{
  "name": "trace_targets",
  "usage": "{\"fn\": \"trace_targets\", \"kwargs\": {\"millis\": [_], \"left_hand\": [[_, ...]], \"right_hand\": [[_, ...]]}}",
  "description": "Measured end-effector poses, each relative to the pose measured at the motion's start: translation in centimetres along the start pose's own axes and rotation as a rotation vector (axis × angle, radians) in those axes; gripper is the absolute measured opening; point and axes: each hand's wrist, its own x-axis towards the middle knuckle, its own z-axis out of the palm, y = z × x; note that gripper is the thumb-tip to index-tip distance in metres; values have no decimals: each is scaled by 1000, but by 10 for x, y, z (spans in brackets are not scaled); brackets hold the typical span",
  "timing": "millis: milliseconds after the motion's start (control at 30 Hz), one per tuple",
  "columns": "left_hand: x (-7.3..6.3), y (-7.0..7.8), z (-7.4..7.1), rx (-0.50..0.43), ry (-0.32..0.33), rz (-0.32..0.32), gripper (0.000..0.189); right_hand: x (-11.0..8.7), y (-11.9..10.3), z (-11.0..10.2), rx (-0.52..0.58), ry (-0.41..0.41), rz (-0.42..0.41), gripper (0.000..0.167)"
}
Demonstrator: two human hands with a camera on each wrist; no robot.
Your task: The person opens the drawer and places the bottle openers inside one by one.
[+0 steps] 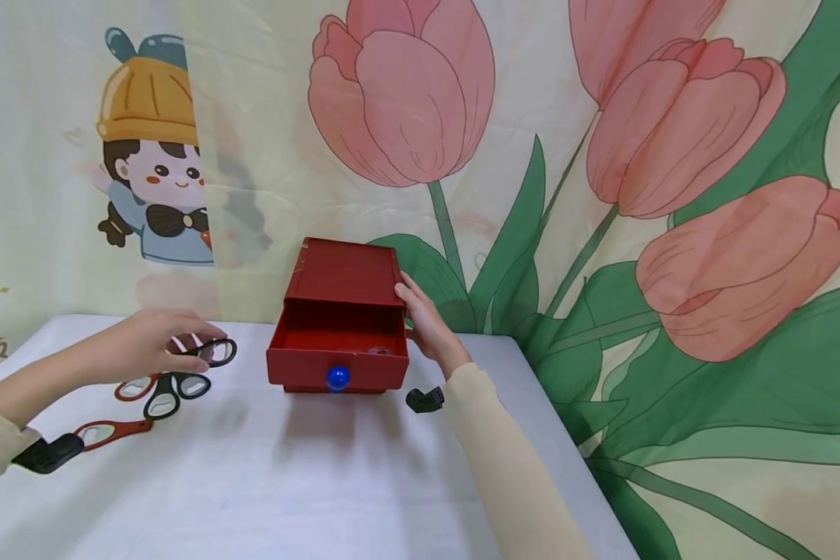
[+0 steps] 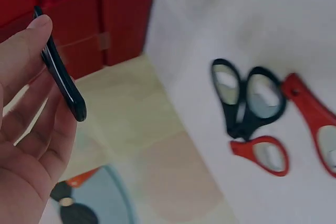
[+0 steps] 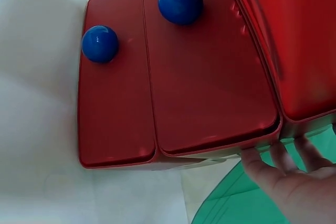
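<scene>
Above the left part of the white table [image 1: 238, 490], left hand [image 1: 157, 342] pinches one black looped piece [image 2: 64, 80] between thumb and fingertips, other fingers loosely bent; the piece hangs clear of the tabletop, left of the red drawer box [image 1: 346, 272]. Grip looks slim: piece stands edge-on in the left wrist view, so a loosened thumb could let it turn or drop. Right hand [image 1: 430, 323] lies against the box's right side, palm unclosed, fingertips touching the edge, nothing gripped. Pushing hard there could slide the light-looking box sideways, spoiling any aim at the pulled-out drawer [image 1: 292, 369]. Its front, with a blue knob [image 1: 338, 378], stands up as a lip; carried too low, the loop might catch and jerk the drawer. Small glinting object [image 1: 378, 351] inside, too tiny to identify; a careless drop could strike it. Below the left hand: black two-looped piece [image 2: 240, 130], short red looped piece [image 2: 242, 149] close beside it, long red looped piece [image 2: 307, 103] near. Crowding is the likely hazard there; a dragging wrist camera [image 1: 50, 453] might sweep the long red one aside.
</scene>
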Motion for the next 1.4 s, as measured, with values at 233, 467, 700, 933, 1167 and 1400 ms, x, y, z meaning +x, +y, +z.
{"fn": "trace_targets", "kwargs": {"millis": [233, 467, 700, 933, 1167, 1400], "left_hand": [[21, 38, -33, 10, 50, -2, 47], [42, 72, -49, 49, 45, 20, 49], [68, 98, -53, 35, 17, 88, 46], [86, 111, -53, 45, -39, 107, 43], [99, 121, -49, 56, -96, 136, 39], [106, 128, -44, 90, -135, 142, 40]], "right_hand": [[-2, -4, -4, 0, -1, 27, 64], [-6, -10, -5, -53, 16, 32, 64], [-8, -12, -5, -74, 29, 27, 62], [-8, -16, -3, -82, 33, 36, 61], [-8, -19, 0, -102, 26, 32, 60], [-7, -25, 5, -111, 19, 32, 59]]}}
